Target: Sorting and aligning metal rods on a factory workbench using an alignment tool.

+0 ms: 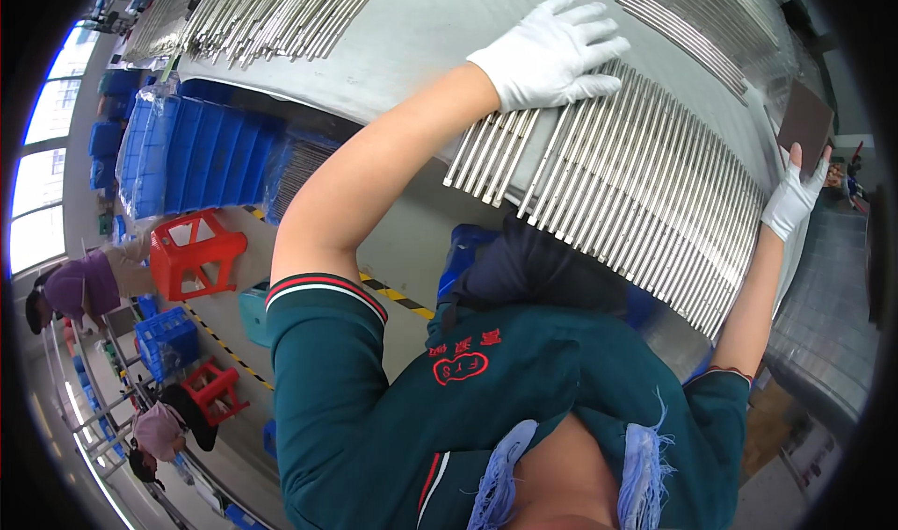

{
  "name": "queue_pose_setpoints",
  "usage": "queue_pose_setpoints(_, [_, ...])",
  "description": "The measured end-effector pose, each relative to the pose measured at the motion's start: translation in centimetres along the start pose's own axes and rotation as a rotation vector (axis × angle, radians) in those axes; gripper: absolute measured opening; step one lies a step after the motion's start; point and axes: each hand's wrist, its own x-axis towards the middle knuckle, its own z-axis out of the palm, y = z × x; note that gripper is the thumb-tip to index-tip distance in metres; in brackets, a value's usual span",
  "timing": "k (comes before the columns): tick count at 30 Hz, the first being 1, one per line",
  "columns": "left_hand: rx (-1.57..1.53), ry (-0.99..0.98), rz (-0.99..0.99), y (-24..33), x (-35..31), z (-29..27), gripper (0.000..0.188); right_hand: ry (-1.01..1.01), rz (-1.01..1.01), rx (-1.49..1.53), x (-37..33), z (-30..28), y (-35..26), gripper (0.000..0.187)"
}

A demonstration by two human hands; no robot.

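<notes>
Lying side by side in one flat row, the metal rods (645, 174) stretch across the table (402, 53) in front of you, their near ends pointing toward your body. Set out singly like this, they probably stay easy to see and reach one by one. A narrow gap parts a few rods at your left from the longer run. More rods (281, 15) lie bunched at the far left, well apart, which likely keeps them from mixing with this row.

Your left hand (558, 55), in a white glove, is open with fingers spread, laid over the far ends of the rods beside that gap; it grasps nothing and seems to be steadying them. Your right hand (793, 203), gloved too but with bare fingertips showing, is partly open beyond the row's right end. Its fingertips meet the near edge of a dark brown block (806, 121); whether they grip it, you cannot tell from this angle.
</notes>
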Motion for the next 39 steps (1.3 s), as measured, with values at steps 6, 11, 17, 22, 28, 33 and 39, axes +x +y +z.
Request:
queue_pose_setpoints(6, [-0.062,0.028,0.035,1.3,0.9,0.5,0.063,0.037,-0.133,-0.317,0.6,-0.7,1.2,0.070])
queue_pose_setpoints(11, [0.026,-0.016,0.050,-1.3,-1.1,-1.1,0.061,0.142,0.057,0.159,1.5,-1.2,2.4,0.071])
queue_pose_setpoints(17, [0.271,-0.063,0.015,-4.4,-3.5,-4.1,0.057,0.190,0.179,0.471,1.9,-2.0,2.9,0.072])
queue_pose_setpoints(22, [0.060,-0.229,-0.123,0.9,1.1,-4.6,0.055,0.200,0.033,0.095,1.7,-1.5,2.6,0.075])
queue_pose_setpoints(28, [-0.130,0.048,0.168,5.3,5.2,1.5,0.060,0.134,-0.083,0.001,0.1,0.2,0.3,0.070])
queue_pose_setpoints(33, [-0.145,-0.023,0.127,5.3,4.9,2.3,0.062,0.139,-0.077,0.026,0.4,-0.4,0.7,0.071])
queue_pose_setpoints(39, [0.063,-0.091,0.070,1.2,1.3,0.4,0.062,0.210,0.071,0.156,1.6,-1.4,1.6,0.068])
